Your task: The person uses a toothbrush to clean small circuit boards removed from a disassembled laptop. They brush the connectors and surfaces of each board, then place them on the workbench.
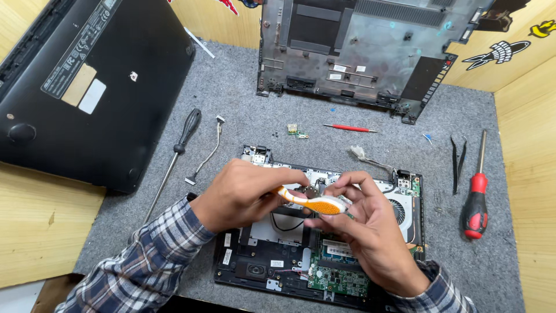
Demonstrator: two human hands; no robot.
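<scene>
My left hand (243,194) grips the handle of an orange and white toothbrush (315,203), whose head points right. My right hand (365,226) pinches a small circuit board (313,190) between thumb and fingers, right against the brush head. Both hands hover over an opened laptop (278,255) with its green mainboard (339,278), fan (399,208) and speaker exposed. Part of the laptop's middle is hidden by my hands.
A closed black laptop (87,87) lies upside down at the left. A removed bottom cover (359,52) leans at the back. On the grey mat lie a black screwdriver (174,156), a red-handled screwdriver (476,197), black tweezers (457,159), a thin red tool (350,128), a small green board (298,133) and a loose cable (205,156).
</scene>
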